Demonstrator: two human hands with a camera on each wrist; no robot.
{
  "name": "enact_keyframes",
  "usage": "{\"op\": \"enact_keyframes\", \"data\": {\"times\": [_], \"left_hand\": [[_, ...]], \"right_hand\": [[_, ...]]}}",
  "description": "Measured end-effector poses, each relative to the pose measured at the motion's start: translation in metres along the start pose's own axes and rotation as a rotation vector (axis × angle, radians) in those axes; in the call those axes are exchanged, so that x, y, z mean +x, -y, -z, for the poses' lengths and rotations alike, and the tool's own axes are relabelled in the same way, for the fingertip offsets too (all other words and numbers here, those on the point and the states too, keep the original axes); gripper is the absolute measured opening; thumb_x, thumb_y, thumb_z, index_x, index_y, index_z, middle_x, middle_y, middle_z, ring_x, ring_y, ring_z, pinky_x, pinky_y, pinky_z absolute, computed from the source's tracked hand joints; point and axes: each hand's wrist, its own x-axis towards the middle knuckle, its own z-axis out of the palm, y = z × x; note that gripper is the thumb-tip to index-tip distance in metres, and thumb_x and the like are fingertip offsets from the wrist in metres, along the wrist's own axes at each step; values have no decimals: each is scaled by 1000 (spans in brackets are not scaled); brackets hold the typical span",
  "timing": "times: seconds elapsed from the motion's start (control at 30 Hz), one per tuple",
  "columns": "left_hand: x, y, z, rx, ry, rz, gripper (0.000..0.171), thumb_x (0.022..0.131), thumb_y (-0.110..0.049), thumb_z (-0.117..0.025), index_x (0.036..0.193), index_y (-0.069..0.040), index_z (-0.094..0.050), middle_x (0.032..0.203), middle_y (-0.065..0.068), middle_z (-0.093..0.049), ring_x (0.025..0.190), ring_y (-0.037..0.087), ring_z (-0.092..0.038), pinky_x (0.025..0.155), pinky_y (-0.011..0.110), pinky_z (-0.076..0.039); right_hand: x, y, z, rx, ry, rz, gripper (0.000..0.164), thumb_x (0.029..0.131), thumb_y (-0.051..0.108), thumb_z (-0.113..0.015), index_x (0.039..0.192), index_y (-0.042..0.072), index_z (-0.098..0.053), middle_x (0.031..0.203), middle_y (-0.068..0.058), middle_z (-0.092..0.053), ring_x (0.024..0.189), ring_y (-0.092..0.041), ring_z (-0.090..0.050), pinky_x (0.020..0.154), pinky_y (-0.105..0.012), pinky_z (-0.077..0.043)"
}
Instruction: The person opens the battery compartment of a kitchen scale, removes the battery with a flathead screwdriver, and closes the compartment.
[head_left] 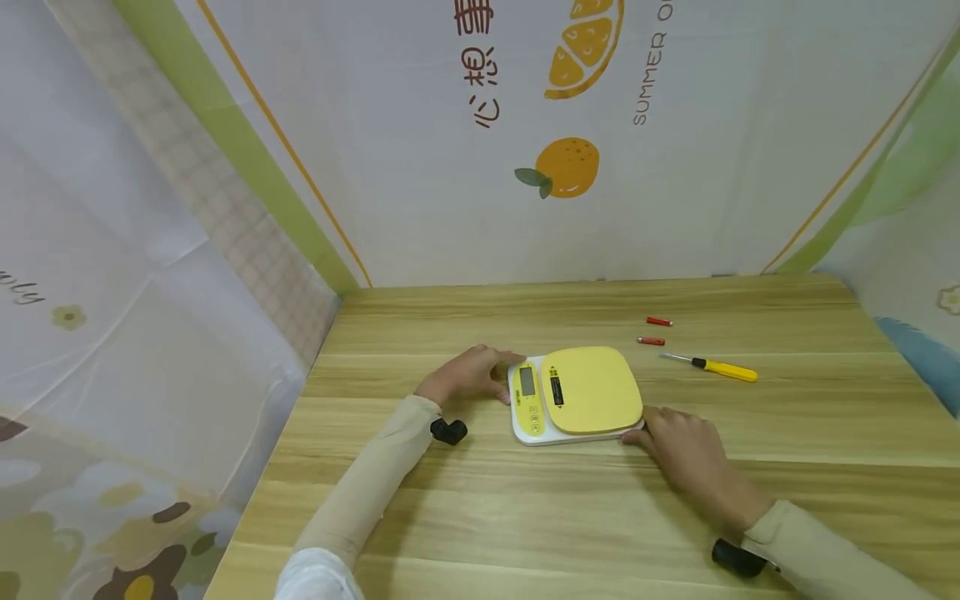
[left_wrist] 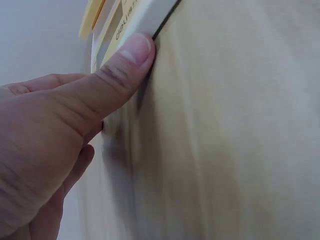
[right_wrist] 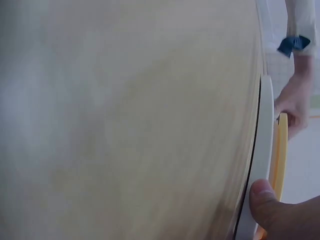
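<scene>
A kitchen scale with a yellow square platform (head_left: 592,392) and a white base lies flat on the wooden table. Its small display (head_left: 527,382) and buttons are on the left side. My left hand (head_left: 468,373) grips the scale's left end, thumb (left_wrist: 122,67) against the white edge and fingers toward the back corner. At the front right corner, my right hand (head_left: 686,446) holds the scale between thumb and fingers. In the right wrist view the thumb (right_wrist: 265,200) presses on the white base (right_wrist: 260,145); the other fingers are mostly hidden.
Right of the scale lies a screwdriver (head_left: 727,370) with a yellow and black handle. Two small red cylinders, one (head_left: 659,321) behind the other (head_left: 652,341), lie near its tip. A printed cloth (head_left: 465,208) hangs along the table's back edge.
</scene>
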Motion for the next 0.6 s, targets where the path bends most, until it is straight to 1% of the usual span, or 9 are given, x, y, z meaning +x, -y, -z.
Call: {"op": "enact_keyframes", "data": {"times": [0.1, 0.2, 0.27, 0.33, 0.43, 0.47, 0.53, 0.6], "left_hand": [[-6, 0, -2, 13, -30, -19, 83, 78, -33, -88, 149, -8, -53, 152, 5, -54, 141, 20, -48, 121, 35, -41], [-11, 1, -6, 25, -66, -31, 82, 78, -36, -88, 146, -6, -56, 148, 7, -57, 137, 19, -52, 118, 34, -44], [-14, 1, -9, 26, -87, -30, 80, 78, -37, -88, 144, -4, -58, 144, 8, -61, 128, 16, -58, 112, 31, -49], [-18, 1, -12, 28, -114, -20, 76, 79, -36, -88, 143, -4, -60, 140, 8, -64, 116, 12, -60, 106, 29, -53], [-24, -2, -18, 29, -161, 0, 73, 80, -35, -88, 141, -4, -61, 133, 8, -69, 97, 11, -60, 93, 27, -56], [-26, -2, -20, 32, -182, 8, 72, 80, -36, -87, 140, -5, -62, 132, 7, -69, 97, 8, -59, 93, 25, -56], [-30, -5, -25, 28, -223, 17, 70, 80, -36, -87, 138, -5, -64, 131, 7, -70, 95, 8, -61, 89, 24, -57], [-34, -7, -31, 35, -269, 26, 68, 80, -36, -87, 137, -5, -65, 132, 8, -69, 100, 9, -63, 92, 25, -58]], "right_hand": [[5, -6, -1, 17, 4, 9, 35, 87, 40, -78, 78, 13, -58, 63, 0, -53, 55, -19, -54, 38, -35, -42], [10, -13, -2, 44, 8, 25, 31, 89, 39, -77, 85, 11, -64, 70, -3, -61, 61, -22, -60, 41, -38, -47], [15, -17, -2, 64, 22, 31, 29, 89, 37, -77, 90, 10, -66, 75, -5, -64, 66, -25, -64, 44, -40, -50], [21, -21, -1, 85, 45, 28, 28, 90, 35, -77, 93, 9, -67, 77, -5, -65, 69, -25, -65, 47, -41, -52], [31, -26, -1, 94, 76, 41, 28, 90, 34, -77, 89, 9, -65, 73, -2, -60, 66, -22, -61, 47, -40, -50], [34, -28, -1, 99, 83, 51, 28, 90, 34, -78, 88, 9, -63, 71, 0, -58, 64, -20, -58, 47, -39, -49], [41, -32, -1, 90, 85, 84, 28, 89, 33, -78, 86, 10, -62, 69, 2, -55, 61, -17, -53, 46, -35, -45], [49, -37, -3, 69, 79, 126, 29, 89, 33, -77, 83, 12, -59, 66, 4, -50, 58, -15, -47, 44, -31, -41]]}}
